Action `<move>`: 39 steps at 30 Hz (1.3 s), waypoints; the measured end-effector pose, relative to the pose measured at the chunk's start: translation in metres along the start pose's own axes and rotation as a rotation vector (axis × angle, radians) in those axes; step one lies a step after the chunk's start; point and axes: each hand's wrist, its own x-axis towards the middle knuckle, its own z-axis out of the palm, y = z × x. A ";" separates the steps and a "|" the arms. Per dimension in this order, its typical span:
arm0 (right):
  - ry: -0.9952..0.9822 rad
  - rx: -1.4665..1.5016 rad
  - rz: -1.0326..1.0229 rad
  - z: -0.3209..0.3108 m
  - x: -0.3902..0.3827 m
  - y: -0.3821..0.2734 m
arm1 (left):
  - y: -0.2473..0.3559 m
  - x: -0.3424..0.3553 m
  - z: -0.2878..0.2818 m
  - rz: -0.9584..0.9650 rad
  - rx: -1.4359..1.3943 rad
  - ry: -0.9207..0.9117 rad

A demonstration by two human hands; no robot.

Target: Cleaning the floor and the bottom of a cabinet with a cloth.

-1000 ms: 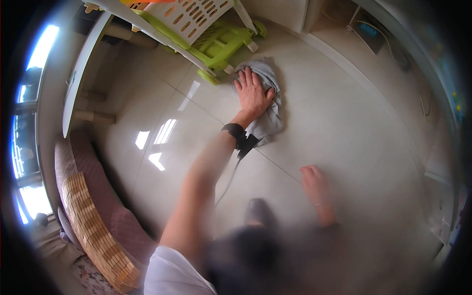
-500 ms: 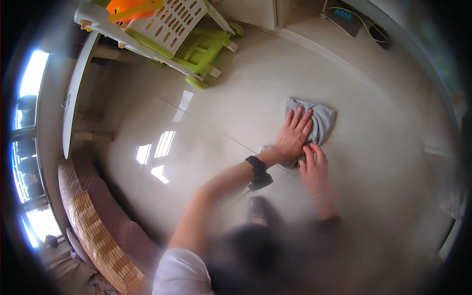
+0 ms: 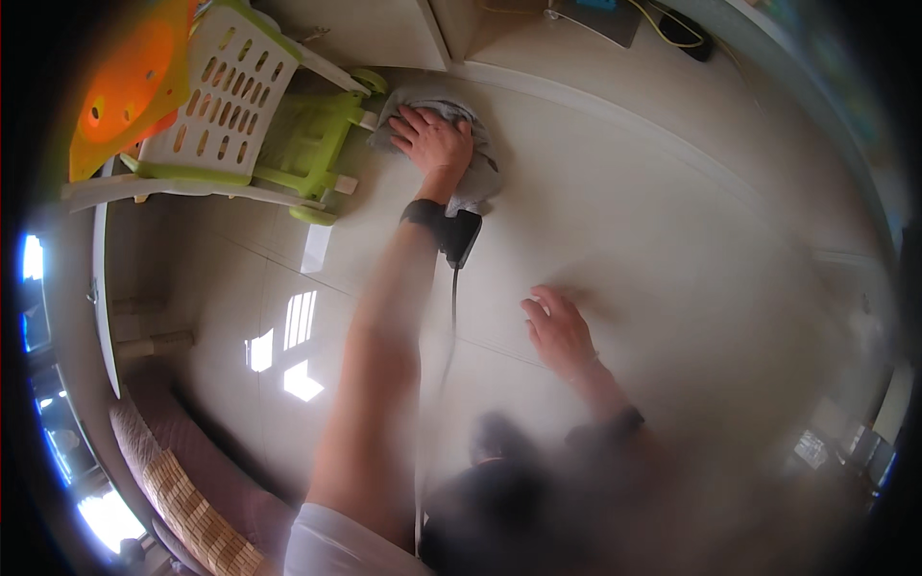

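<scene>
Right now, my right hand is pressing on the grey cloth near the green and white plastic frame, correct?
Not quite: the head view shows your left hand pressing on the grey cloth near the green and white plastic frame. Your right hand is apart from the cloth.

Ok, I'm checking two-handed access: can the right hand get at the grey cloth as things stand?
Probably yes: nothing visible stands between the right hand and the grey cloth, whose right edge the left hand leaves uncovered.
</scene>
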 end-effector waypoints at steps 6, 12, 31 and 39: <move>-0.057 -0.162 0.002 -0.066 -0.031 0.030 | 0.157 -0.062 -0.007 0.173 -0.054 -0.059; 0.264 -0.335 0.120 -0.130 -0.058 0.045 | 0.223 -0.233 -0.039 1.002 -0.233 -0.368; 0.099 -0.442 -0.137 -0.049 0.080 0.051 | 0.032 -0.271 -0.097 0.885 -0.235 -0.381; 0.352 -0.733 0.168 -0.199 0.031 0.199 | 0.079 -0.280 -0.086 0.966 -0.333 -0.414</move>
